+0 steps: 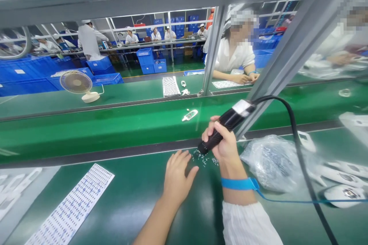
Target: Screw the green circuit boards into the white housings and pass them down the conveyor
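My right hand (pixel 225 143) is wrapped round a black electric screwdriver (pixel 230 120) with a cable at its upper end. The tool leans down to the left, its tip end over a scatter of small silver screws (pixel 204 162) on the green table. Several of these screws seem to cling to that end. Beside them, on the left, my left hand (pixel 177 176) lies on the table with thumb and fingers apart, holding nothing. A blue wrist strap (pixel 240 183) circles my right wrist.
To the right lie a clear plastic bag (pixel 270 162) and several white plastic shells (pixel 345 195). A printed label sheet (pixel 71 206) is at the left. Behind a metal post (pixel 214 49) runs a green conveyor belt (pixel 115 130) carrying a white device part (pixel 189 115). A co-worker (pixel 234 53) sits across.
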`<action>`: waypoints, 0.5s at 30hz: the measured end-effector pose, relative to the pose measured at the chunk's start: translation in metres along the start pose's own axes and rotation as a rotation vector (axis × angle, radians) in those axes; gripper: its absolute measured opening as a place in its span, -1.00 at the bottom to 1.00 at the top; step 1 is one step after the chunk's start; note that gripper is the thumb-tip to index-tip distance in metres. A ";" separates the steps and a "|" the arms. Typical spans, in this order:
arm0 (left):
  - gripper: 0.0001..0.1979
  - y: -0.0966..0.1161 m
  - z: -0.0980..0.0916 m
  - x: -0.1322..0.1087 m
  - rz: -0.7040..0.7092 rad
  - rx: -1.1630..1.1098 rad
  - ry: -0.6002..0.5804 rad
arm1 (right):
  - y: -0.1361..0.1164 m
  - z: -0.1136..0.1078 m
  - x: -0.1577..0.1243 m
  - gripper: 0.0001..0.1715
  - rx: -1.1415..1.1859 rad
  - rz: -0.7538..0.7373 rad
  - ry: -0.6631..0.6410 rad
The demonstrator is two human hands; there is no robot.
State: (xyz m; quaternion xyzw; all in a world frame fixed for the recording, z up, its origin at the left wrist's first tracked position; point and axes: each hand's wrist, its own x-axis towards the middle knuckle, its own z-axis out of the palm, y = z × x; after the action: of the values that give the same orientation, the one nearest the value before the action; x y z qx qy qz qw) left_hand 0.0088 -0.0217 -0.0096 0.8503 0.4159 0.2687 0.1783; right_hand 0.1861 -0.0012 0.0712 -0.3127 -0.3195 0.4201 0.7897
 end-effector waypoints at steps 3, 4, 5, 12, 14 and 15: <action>-0.40 0.006 0.006 0.001 0.039 0.177 -0.136 | -0.006 -0.007 0.007 -0.62 0.009 -0.174 0.221; -0.36 0.011 0.009 0.003 0.053 0.208 -0.181 | -0.007 -0.010 0.009 -0.56 0.004 -0.212 0.291; -0.33 0.016 0.014 0.006 0.067 0.224 -0.214 | -0.008 -0.013 0.011 -0.49 -0.008 -0.238 0.357; -0.40 0.038 0.021 0.011 0.120 0.140 -0.113 | 0.002 -0.031 0.016 -0.14 -0.172 -0.179 0.554; -0.57 0.028 0.010 -0.002 0.103 0.031 -0.015 | 0.005 -0.031 0.014 -0.11 -0.211 -0.146 0.518; -0.66 0.021 0.004 -0.009 0.076 -0.047 0.032 | 0.007 -0.029 0.014 -0.10 -0.225 -0.132 0.493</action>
State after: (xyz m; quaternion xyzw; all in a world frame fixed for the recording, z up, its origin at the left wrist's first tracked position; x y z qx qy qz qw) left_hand 0.0197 -0.0422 -0.0047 0.8566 0.3796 0.2986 0.1813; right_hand 0.2112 0.0071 0.0514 -0.4696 -0.1822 0.2407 0.8296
